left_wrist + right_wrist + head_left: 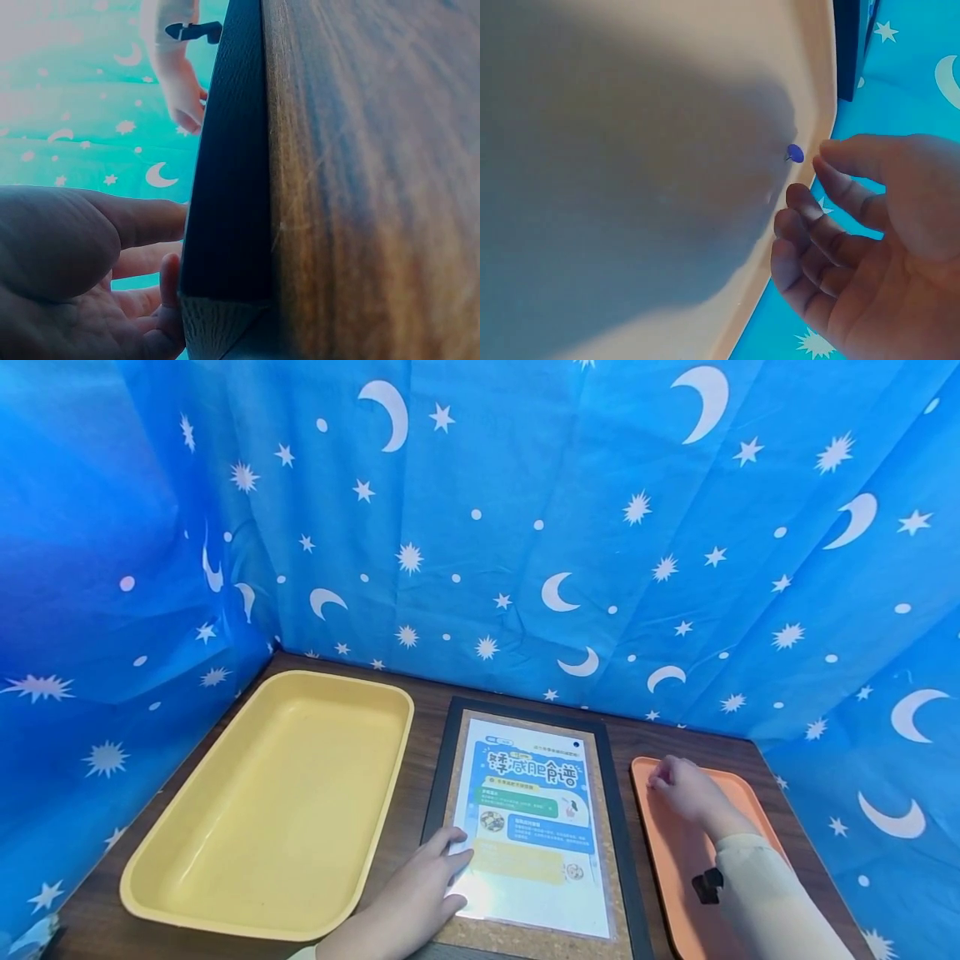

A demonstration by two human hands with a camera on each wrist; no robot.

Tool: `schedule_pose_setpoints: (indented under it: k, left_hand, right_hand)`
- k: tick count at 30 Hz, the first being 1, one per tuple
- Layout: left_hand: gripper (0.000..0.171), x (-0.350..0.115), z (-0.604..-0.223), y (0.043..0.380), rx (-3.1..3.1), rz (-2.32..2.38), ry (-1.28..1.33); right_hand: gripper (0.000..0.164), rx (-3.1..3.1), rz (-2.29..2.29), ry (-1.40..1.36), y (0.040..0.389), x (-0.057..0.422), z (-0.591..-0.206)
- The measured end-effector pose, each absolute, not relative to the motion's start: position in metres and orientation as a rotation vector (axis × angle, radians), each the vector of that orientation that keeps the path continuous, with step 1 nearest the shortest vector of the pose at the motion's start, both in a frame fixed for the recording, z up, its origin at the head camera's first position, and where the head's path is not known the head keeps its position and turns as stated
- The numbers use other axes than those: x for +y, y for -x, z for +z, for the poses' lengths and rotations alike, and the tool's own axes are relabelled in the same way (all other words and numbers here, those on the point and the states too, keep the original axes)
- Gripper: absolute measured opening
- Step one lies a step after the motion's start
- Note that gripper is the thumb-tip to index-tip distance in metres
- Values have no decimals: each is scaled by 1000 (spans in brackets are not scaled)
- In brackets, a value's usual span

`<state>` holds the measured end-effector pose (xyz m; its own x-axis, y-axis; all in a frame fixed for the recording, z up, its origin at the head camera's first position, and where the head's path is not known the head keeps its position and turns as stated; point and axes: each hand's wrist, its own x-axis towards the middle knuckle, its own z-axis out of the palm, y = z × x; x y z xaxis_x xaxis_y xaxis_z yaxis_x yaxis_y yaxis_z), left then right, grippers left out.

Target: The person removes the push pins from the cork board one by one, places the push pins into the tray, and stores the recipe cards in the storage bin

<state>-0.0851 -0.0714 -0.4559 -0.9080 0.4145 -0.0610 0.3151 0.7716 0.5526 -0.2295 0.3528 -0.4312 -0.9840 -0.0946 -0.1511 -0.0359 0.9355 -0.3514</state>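
Note:
In the right wrist view a purple thumbtack (796,154) lies in the orange tray (663,827), close to its rim. My right hand (686,789) hovers over the far end of that tray, loosely bent fingers and thumb just short of the tack. My left hand (420,893) rests on the left edge of a black-framed cork board (517,935), its fingers spread over a printed sheet (525,902). The left wrist view shows the thumb against the dark frame (229,187). A dark pin (576,744) sits at the sheet's top right corner.
A large yellow tray (292,793) stands left of the board. All of it is on a dark wooden table (431,693), with a blue moon-and-star cloth (480,527) hanging behind and at the sides. A black strap clip (707,887) shows at the right wrist.

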Motion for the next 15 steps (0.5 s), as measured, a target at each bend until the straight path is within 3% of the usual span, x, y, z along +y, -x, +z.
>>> schedule_pose_setpoints:
  k: [15]
  left_hand:
    - [51, -71, -456, 86, 2778, 803, -548]
  right_hand:
    - [23, 3040, -595, 143, 249, 309, -431]
